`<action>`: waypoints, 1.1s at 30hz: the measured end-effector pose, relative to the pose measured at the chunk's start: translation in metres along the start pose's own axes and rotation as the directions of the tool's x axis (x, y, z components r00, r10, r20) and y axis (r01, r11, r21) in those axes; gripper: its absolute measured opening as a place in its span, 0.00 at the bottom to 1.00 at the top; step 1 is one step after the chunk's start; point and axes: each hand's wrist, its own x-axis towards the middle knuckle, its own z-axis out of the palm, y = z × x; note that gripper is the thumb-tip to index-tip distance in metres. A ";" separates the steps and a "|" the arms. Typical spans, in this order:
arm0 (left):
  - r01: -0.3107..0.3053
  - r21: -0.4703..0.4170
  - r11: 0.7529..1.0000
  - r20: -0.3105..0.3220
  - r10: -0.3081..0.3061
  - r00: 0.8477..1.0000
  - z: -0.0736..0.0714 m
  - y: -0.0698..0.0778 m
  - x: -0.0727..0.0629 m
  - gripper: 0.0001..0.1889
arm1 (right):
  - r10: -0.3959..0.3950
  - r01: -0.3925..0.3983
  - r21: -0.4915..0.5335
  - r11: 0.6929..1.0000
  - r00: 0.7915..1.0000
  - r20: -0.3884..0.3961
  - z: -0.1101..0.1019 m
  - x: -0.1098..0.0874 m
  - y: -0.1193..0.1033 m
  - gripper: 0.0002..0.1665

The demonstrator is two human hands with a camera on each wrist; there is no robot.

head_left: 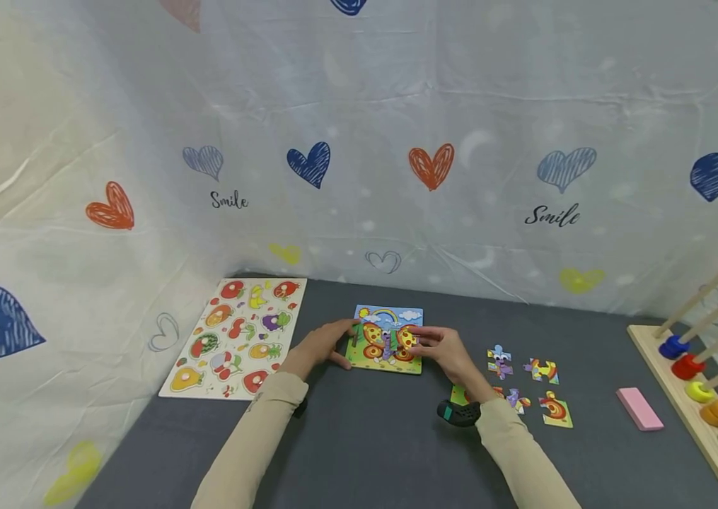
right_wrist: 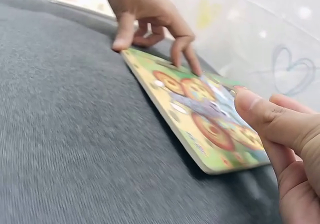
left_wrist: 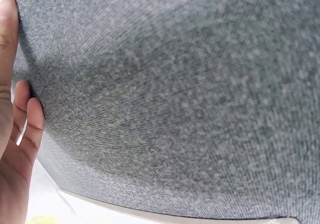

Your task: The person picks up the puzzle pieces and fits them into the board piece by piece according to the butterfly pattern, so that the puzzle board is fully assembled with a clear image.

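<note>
A square butterfly jigsaw puzzle [head_left: 389,364] lies on the dark table between both hands, its near edge toward the person. My left hand [head_left: 325,341] holds its left side, thumb at the near corner and bent fingertips on the face; the right wrist view shows this left hand [right_wrist: 150,16] from across the board. My right hand [head_left: 446,351] is at the opposite side, fingers bent and thumb overlapping the picture. In its own wrist view the right thumb [right_wrist: 248,103] covers part of the board; I cannot tell what lies between thumb and fingers. Several loose puzzle pieces [head_left: 500,360] lie beyond the right wrist.
A fruit picture board [head_left: 202,371] leans flat at the far left. To the right lie a pink block [head_left: 639,408] and a wooden peg stand [head_left: 683,396] with coloured rings. A white sheet with printed hearts [head_left: 371,106] hangs behind the table.
</note>
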 end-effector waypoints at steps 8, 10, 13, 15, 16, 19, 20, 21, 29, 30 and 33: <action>0.002 -0.014 1.000 0.001 -0.002 1.000 0.001 0.001 -0.002 0.45 | -0.021 0.021 -0.023 1.000 1.000 -0.023 0.030 0.009 0.002 0.24; 0.006 -0.011 1.000 0.004 -0.006 1.000 0.001 0.002 -0.002 0.46 | -0.032 0.031 -0.038 0.999 0.999 -0.041 0.037 0.012 0.003 0.24; 0.011 -0.008 1.000 0.004 -0.011 1.000 0.001 0.003 -0.001 0.46 | -0.035 0.032 -0.043 0.999 0.996 -0.076 0.047 0.016 0.004 0.23; 0.009 -0.002 1.000 0.005 -0.009 1.000 0.002 0.004 0.000 0.45 | -0.035 0.030 -0.050 0.998 0.994 -0.103 0.052 0.019 0.007 0.23; 0.004 0.000 1.000 0.004 -0.004 1.000 0.002 0.004 0.000 0.45 | -0.035 0.027 -0.064 0.998 0.992 -0.118 0.055 0.021 0.008 0.23; 0.005 0.000 1.000 0.005 -0.005 1.000 0.002 0.006 0.000 0.46 | -0.046 0.025 -0.134 0.991 0.987 -0.151 0.059 0.026 0.012 0.21; 0.008 0.001 1.000 0.007 -0.008 1.000 0.002 0.007 0.000 0.46 | -0.053 0.026 -0.169 0.985 0.986 -0.159 0.060 0.027 0.013 0.21; 0.007 -0.001 1.000 0.006 -0.007 1.000 0.001 0.007 0.000 0.47 | -0.068 0.033 -0.206 0.978 0.984 -0.164 0.062 0.029 0.013 0.20; 0.014 0.003 1.000 0.011 -0.014 1.000 -0.001 0.005 -0.001 0.47 | -0.151 0.068 -0.432 0.900 0.976 -0.160 0.071 0.040 0.007 0.20; 0.012 0.004 1.000 0.008 -0.012 1.000 -0.001 0.005 -0.001 0.47 | -0.164 0.083 -0.442 0.893 0.975 -0.149 0.072 0.041 0.006 0.20; 0.010 0.010 1.000 0.001 -0.010 1.000 -0.002 0.003 -0.002 0.46 | -0.194 0.118 -0.464 0.878 0.974 -0.119 0.075 0.043 0.003 0.19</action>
